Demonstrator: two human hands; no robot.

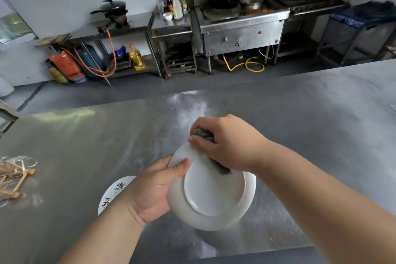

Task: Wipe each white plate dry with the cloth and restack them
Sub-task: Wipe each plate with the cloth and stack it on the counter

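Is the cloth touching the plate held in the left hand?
Touching. The head view shows the cloth, gripped in the right hand, pressed against the plate, its dark edge lying directly on the white surface with no gap.

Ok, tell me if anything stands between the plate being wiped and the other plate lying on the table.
Nothing visible does. The left hand grips the held plate by its rim, and the right hand presses the cloth on it. The printed plate lies on the table just left of it, partly hidden behind the left wrist.
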